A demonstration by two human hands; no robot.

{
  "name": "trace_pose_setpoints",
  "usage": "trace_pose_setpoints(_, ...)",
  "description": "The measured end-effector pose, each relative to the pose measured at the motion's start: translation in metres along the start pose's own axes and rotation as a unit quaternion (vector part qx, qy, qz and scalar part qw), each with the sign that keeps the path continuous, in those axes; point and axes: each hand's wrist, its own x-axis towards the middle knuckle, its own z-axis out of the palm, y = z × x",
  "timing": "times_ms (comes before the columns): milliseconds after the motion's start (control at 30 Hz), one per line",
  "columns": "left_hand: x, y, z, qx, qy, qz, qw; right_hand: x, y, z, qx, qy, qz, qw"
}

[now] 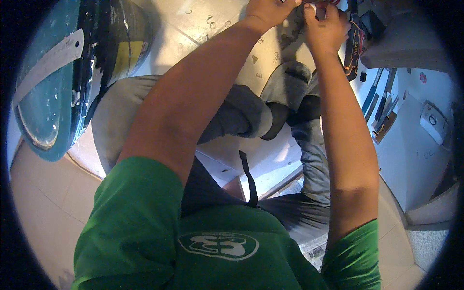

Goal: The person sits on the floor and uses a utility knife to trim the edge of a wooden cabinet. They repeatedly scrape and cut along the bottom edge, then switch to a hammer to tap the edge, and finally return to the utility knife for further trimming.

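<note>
Both my arms stretch toward the top edge, where the picture cuts off what they work on. My left hand (pixel 271 11) is closed, its fingertips pinching something at the upper rim that I cannot make out. Close to its right, my right hand (pixel 327 26) has its fingers curled in; a small whitish bit shows by the thumb, and a reddish thing lies partly seen between the hands. Just right of my right hand is a black and orange power tool (pixel 354 50), partly cut off by the top edge.
At the left stands a dark bucket (pixel 104 53) with a teal lid (pixel 43 113), a pale metal ruler (pixel 50 60) on it. Curled shavings (pixel 210 21) lie on the pale surface ahead. Several hand tools (pixel 382 104) lie at right below a grey block (pixel 406 48).
</note>
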Motion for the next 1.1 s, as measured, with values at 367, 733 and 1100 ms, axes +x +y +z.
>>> trace_pose_setpoints(367,-0.001,0.014,-0.004,-0.027,-0.026,-0.054,0.998,-0.001,-0.001,0.001,-0.06,-0.013,0.0,0.998)
trace_pose_setpoints(733,-0.005,0.029,0.0,-0.051,-0.027,-0.194,0.979,-0.001,0.011,0.006,-0.156,0.015,-0.048,0.986)
trace_pose_setpoints(1100,-0.005,0.021,0.004,-0.079,-0.047,-0.221,0.971,-0.002,0.023,0.002,-0.144,-0.028,-0.023,0.989)
